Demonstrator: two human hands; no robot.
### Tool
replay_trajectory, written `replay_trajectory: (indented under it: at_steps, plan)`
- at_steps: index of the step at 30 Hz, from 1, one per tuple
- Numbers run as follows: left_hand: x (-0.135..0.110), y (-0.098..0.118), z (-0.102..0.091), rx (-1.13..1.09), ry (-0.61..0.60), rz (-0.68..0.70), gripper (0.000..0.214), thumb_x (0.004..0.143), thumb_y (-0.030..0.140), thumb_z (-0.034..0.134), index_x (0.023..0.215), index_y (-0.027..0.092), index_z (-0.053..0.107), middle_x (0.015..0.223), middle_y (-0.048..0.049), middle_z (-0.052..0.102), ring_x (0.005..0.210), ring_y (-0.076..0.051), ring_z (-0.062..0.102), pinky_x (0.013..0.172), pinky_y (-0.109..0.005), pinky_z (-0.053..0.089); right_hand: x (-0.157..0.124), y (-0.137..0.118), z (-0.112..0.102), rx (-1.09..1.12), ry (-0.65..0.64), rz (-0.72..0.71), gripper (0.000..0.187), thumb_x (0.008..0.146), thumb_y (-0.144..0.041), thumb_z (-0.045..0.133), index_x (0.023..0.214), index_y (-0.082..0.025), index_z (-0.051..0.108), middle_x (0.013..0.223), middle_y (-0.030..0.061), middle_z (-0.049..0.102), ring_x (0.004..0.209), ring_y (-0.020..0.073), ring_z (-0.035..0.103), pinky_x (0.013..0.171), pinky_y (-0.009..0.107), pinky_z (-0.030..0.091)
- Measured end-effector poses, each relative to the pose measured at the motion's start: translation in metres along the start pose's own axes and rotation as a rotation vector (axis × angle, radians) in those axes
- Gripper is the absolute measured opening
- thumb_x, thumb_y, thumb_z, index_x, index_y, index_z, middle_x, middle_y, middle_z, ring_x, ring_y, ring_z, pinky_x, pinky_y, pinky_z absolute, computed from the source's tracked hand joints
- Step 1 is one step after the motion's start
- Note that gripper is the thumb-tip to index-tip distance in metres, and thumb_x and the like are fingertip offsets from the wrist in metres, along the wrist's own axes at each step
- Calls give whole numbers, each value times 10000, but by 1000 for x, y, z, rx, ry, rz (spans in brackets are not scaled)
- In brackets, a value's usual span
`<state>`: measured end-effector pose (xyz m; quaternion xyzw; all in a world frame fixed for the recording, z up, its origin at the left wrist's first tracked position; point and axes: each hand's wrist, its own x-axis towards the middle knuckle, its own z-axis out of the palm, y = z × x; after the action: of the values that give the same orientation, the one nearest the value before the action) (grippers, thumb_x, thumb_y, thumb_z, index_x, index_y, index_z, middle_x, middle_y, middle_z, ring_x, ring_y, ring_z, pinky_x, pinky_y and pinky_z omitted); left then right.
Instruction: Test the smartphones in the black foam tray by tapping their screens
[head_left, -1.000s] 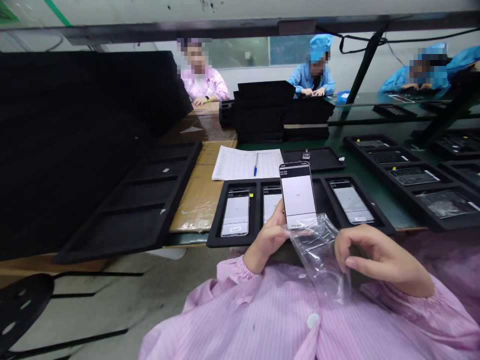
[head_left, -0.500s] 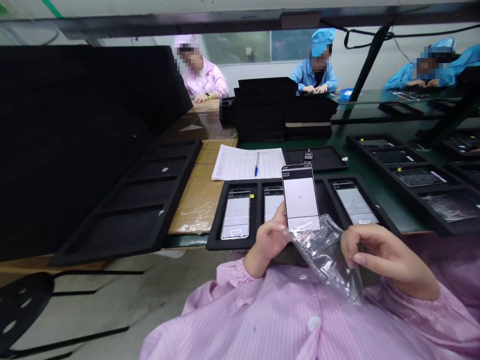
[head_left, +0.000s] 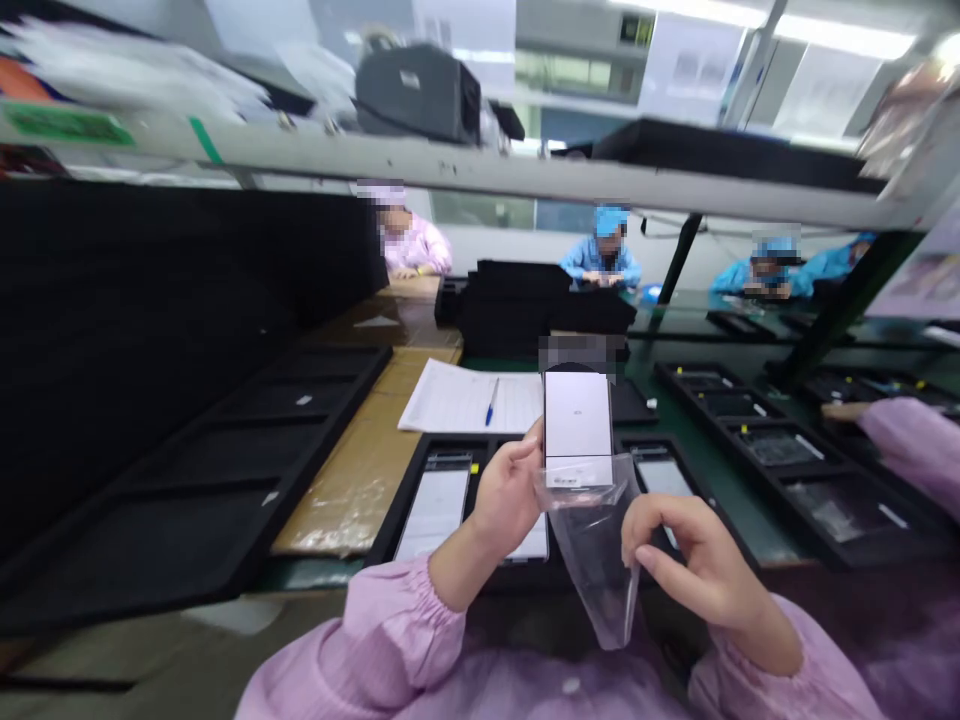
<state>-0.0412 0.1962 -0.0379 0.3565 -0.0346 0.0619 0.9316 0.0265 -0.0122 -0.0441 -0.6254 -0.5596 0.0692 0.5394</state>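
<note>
My left hand is closed around the left side of a smartphone with a white lit screen, held upright above the bench. The phone's lower end sits in the mouth of a clear plastic bag, which hangs down below it. My right hand pinches the right edge of that bag between thumb and fingers. Beneath and behind my hands lies a black foam tray. A lit phone rests in its left slot, and another phone in its right slot. A third phone is partly hidden behind my left hand.
A printed sheet with a blue pen lies behind the tray. More black trays stand at left and right. A shelf spans overhead. Co-workers sit opposite; a pink sleeve shows at far right.
The camera view has tilted up, showing the shelf top. The phone stays in my left hand and the bag in my right; the bag now hangs straighter below the phone.
</note>
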Motion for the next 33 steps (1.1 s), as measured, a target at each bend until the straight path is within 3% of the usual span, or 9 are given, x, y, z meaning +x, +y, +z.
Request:
replay_trajectory:
  at_steps: [4, 7, 11, 18, 25, 33]
  plan:
    - [42, 33, 40, 32, -1, 47, 473, 1016, 352, 362, 1388, 148, 572, 1191, -140, 732, 1120, -341, 687, 973, -548, 542, 43, 5, -11, 12, 197, -180, 124, 940, -164, 572, 845, -233, 614, 767, -9, 655, 715, 148, 609, 685, 261, 476]
    - [74, 47, 60, 77, -12, 74, 482, 1045, 372, 343, 1333, 95, 611, 1065, -158, 764, 1026, -336, 726, 943, -528, 558, 75, 7, -23, -3, 329, -283, 139, 927, -168, 572, 813, -230, 623, 753, -10, 655, 712, 150, 610, 687, 260, 473]
    - [114, 59, 73, 144, -39, 107, 460, 1037, 361, 394, 1277, 60, 645, 991, -165, 774, 952, -332, 745, 928, -507, 568, 105, 13, -39, -69, 446, -327, 136, 893, -175, 576, 775, -221, 626, 731, -4, 663, 703, 159, 612, 702, 277, 479]
    - [174, 80, 85, 142, -95, 206, 432, 1036, 316, 386, 1278, 74, 650, 1068, -164, 766, 968, -303, 745, 906, -441, 581, 154, 29, -59, -88, 575, -323, 138, 843, -246, 591, 711, -208, 602, 676, 14, 648, 662, 178, 588, 667, 308, 466]
    - [205, 96, 96, 172, -127, 264, 357, 1009, 306, 453, 1179, 113, 701, 1013, -125, 777, 1002, -299, 736, 904, -429, 582, 184, 30, -69, -31, 679, -336, 147, 875, -270, 570, 745, -204, 585, 674, 10, 632, 647, 167, 574, 650, 301, 466]
    - [216, 83, 111, 192, -153, 276, 370, 1018, 330, 442, 1172, 133, 715, 1017, -103, 782, 1121, -334, 695, 991, -472, 548, 179, 30, -82, -18, 739, -373, 152, 888, -265, 566, 756, -201, 607, 714, 18, 644, 693, 178, 593, 675, 303, 472]
